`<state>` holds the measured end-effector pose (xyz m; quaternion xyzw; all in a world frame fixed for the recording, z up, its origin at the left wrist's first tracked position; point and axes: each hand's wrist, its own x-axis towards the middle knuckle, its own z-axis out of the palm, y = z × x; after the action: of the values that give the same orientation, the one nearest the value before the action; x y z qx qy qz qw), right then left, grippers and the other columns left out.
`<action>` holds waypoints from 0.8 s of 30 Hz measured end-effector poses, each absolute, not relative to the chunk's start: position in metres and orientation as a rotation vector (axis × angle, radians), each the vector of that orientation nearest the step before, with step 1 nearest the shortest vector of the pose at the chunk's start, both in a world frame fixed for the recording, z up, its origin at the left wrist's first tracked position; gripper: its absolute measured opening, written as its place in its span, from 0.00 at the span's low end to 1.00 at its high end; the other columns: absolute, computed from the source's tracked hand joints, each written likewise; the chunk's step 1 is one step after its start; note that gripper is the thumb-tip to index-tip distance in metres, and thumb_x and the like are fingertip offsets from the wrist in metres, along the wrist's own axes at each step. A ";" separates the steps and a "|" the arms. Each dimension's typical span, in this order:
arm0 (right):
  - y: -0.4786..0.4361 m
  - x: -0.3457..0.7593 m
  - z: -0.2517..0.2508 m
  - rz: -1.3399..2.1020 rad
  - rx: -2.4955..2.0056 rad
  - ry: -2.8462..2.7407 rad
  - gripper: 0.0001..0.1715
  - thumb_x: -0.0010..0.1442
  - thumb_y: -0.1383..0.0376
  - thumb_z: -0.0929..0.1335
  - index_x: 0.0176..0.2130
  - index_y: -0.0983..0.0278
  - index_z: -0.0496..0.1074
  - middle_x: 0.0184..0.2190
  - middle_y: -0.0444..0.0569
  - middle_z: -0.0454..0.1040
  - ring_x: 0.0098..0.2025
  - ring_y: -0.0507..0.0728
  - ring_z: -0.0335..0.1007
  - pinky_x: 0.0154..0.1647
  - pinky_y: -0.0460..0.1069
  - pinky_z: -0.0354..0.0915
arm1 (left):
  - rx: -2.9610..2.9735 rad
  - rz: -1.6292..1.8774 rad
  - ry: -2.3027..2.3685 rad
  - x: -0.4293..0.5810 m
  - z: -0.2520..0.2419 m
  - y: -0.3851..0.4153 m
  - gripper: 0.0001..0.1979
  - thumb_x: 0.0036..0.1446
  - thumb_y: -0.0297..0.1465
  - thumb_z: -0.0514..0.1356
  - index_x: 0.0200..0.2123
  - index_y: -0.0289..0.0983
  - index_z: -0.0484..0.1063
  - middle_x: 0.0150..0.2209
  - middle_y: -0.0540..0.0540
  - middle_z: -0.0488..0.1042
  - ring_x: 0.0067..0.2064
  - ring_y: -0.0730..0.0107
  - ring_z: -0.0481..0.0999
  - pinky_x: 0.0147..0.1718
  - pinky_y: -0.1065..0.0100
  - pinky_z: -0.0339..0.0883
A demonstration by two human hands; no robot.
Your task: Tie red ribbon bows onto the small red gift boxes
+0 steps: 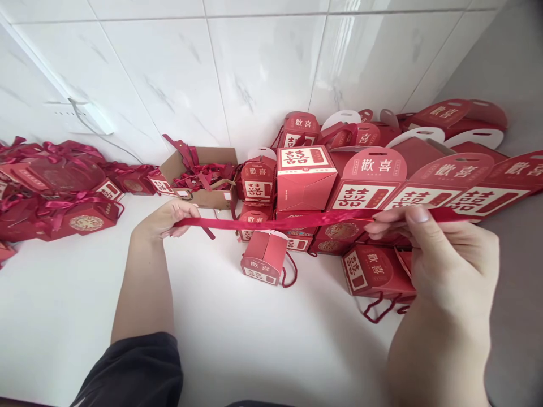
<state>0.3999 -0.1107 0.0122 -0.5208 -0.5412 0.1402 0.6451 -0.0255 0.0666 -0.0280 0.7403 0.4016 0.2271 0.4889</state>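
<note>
A dark red ribbon [271, 223] is stretched nearly level in the air between my two hands. My left hand [167, 219] is closed on its left end, with a short tail hanging below the fingers. My right hand [441, 243] pinches the ribbon between thumb and fingers towards its other end. Below the ribbon, a small red gift box [265, 257] with a twisted cord handle stands on the white table [237, 339]. Another red gift box [373, 271] with cord loops lies beside my right hand, partly hidden by it.
Stacked red gift boxes [369, 169] fill the back right against the tiled wall [263, 62]. A brown cardboard box [212, 198] holding loose ribbons stands at the back. More gift boxes [63, 217] with ribbon bows are piled at left, below a wall socket [91, 118] with a cable.
</note>
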 end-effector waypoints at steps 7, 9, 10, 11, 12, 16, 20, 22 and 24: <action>-0.107 0.402 0.018 0.219 -1.413 -0.982 0.20 0.61 0.54 0.69 0.27 0.64 0.79 0.19 0.45 0.75 0.18 0.51 0.67 0.22 0.47 0.64 | 1.756 0.424 1.221 -0.019 -0.005 0.046 0.12 0.50 0.36 0.67 0.23 0.33 0.75 0.10 0.52 0.66 0.10 0.85 0.53 0.10 0.79 0.42; -0.107 0.406 0.018 0.159 -1.430 -0.924 0.22 0.60 0.53 0.69 0.22 0.64 0.77 0.16 0.43 0.72 0.17 0.50 0.65 0.22 0.47 0.63 | 1.694 0.487 1.273 -0.015 0.000 0.039 0.11 0.49 0.34 0.67 0.22 0.33 0.74 0.09 0.53 0.65 0.10 0.86 0.52 0.10 0.81 0.41; -0.108 0.407 0.018 0.140 -1.436 -0.917 0.24 0.60 0.53 0.69 0.20 0.64 0.75 0.15 0.43 0.70 0.17 0.50 0.64 0.22 0.47 0.62 | 1.667 0.540 1.257 -0.012 0.002 0.037 0.12 0.47 0.35 0.68 0.21 0.34 0.73 0.08 0.53 0.64 0.09 0.85 0.52 0.10 0.81 0.42; -0.108 0.409 0.017 0.126 -1.443 -0.921 0.25 0.61 0.54 0.69 0.18 0.64 0.74 0.13 0.42 0.68 0.17 0.50 0.64 0.22 0.47 0.61 | 1.645 0.594 1.230 -0.010 0.003 0.036 0.14 0.44 0.37 0.69 0.19 0.34 0.72 0.07 0.53 0.64 0.09 0.84 0.53 0.09 0.80 0.44; -0.108 0.410 0.017 0.115 -1.446 -0.924 0.26 0.61 0.54 0.69 0.18 0.64 0.73 0.12 0.42 0.67 0.17 0.50 0.63 0.22 0.47 0.60 | 1.627 0.637 1.199 -0.009 0.003 0.036 0.16 0.40 0.39 0.70 0.17 0.34 0.71 0.07 0.52 0.63 0.08 0.83 0.54 0.09 0.80 0.45; -0.106 0.414 0.013 0.045 -1.434 -0.920 0.25 0.62 0.55 0.67 0.18 0.65 0.73 0.13 0.42 0.66 0.16 0.50 0.61 0.23 0.48 0.60 | 1.607 0.609 1.145 -0.009 0.000 0.041 0.18 0.30 0.42 0.73 0.18 0.35 0.74 0.05 0.52 0.62 0.06 0.80 0.53 0.06 0.79 0.43; -0.095 0.420 0.013 -0.031 -1.142 -0.857 0.26 0.63 0.54 0.64 0.22 0.66 0.76 0.15 0.44 0.65 0.18 0.53 0.64 0.22 0.49 0.60 | 1.712 0.495 1.097 -0.006 0.000 0.043 0.16 0.40 0.39 0.72 0.17 0.34 0.74 0.11 0.47 0.71 0.08 0.83 0.57 0.07 0.80 0.45; -0.089 0.421 0.015 -0.033 -0.946 -0.830 0.30 0.66 0.52 0.58 0.28 0.66 0.78 0.21 0.49 0.70 0.24 0.56 0.70 0.27 0.51 0.64 | 1.789 0.512 1.022 0.006 0.003 0.039 0.15 0.47 0.39 0.69 0.21 0.33 0.76 0.19 0.43 0.76 0.15 0.77 0.68 0.13 0.78 0.58; -0.088 0.418 0.017 -0.087 -0.861 -0.845 0.27 0.67 0.53 0.58 0.35 0.66 0.78 0.28 0.51 0.73 0.31 0.57 0.73 0.34 0.53 0.67 | 1.814 0.432 0.968 0.027 0.006 0.032 0.12 0.54 0.38 0.66 0.26 0.33 0.77 0.26 0.42 0.79 0.24 0.72 0.76 0.20 0.77 0.65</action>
<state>0.4177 -0.0876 0.0167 -0.4048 -0.3974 -0.0411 0.8225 0.0274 0.0318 0.0065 0.7491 0.3996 0.1786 0.4972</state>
